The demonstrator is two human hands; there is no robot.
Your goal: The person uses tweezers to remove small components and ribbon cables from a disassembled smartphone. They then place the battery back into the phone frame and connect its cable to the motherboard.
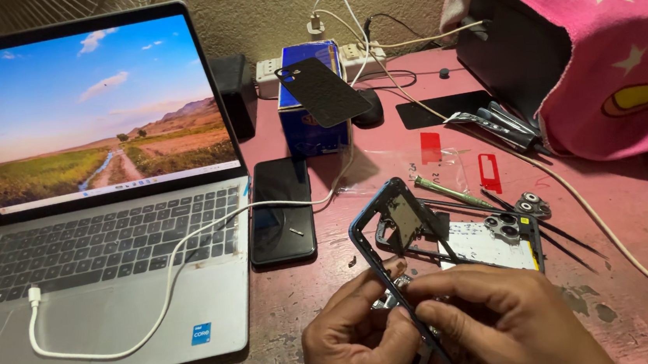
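Observation:
Both my hands hold a dark phone mid-frame (390, 223), tilted up on edge above the pink table (623, 210). My left hand (357, 335) grips its lower left side. My right hand (500, 323) pinches its lower right edge, fingers curled over the frame. Just behind it lies an opened phone body (493, 241) with a white inner plate and camera lenses showing. A green-handled screwdriver (450, 192) lies past that, and a black phone (281, 209) rests face up next to the laptop.
An open silver laptop (103, 248) with a white cable (169, 281) fills the left. A black back cover (324, 90) leans on a blue box (306, 133). Red plastic pieces (489, 171), tweezers (506, 123), a power strip (271, 71) and a pink-cloth-covered box (601, 48) sit behind.

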